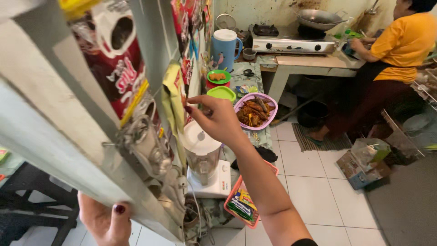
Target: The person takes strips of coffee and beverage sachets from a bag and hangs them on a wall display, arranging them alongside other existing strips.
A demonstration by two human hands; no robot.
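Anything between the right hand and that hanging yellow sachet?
Nothing visible. The right hand has its fingertips already at the edge of the yellow sachet hanging on the rack, with no gap showing. The blender sits lower, below the hand.

free: tiled floor (318, 191) right of right hand (218, 120) | blocked: blender (202, 155) below, hanging sachets (175, 98) left

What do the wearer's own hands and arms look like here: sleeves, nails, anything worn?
Both hands are bare, no gloves. The right hand has dark red polish on the nails; its forearm is bare down to a dark sleeve edge at the bottom of the frame. The left hand shows a thumbnail in the same dark red polish. No rings, watch or bracelets are visible.
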